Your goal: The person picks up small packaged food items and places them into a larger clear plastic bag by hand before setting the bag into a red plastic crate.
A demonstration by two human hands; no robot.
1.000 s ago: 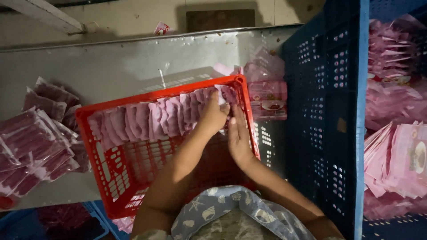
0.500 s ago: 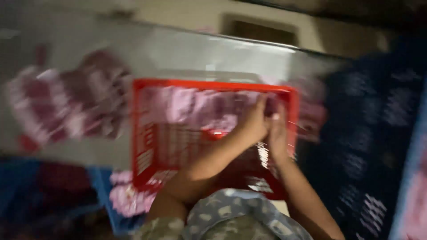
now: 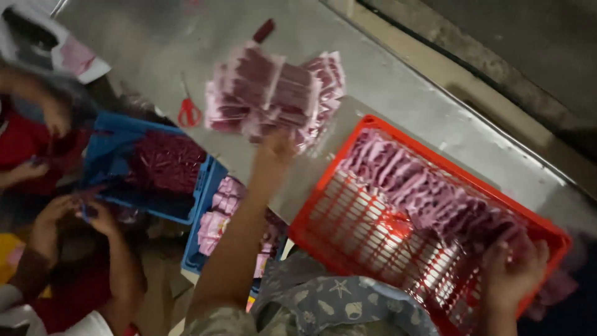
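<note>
Head view: left hand [image 3: 277, 144] now leaves the red plastic basket [image 3: 323, 239], seemingly grasping pink sachets [image 3: 273, 93]; right hand [image 3: 513, 274] stays clasping the packed row [image 3: 429, 193].

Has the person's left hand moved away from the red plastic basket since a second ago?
Yes. The left hand has left the red plastic basket and reached out to the pile of pink packets.

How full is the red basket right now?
Partly full: the red basket holds one row of pink packets along its far side; bare mesh shows nearer.
</note>
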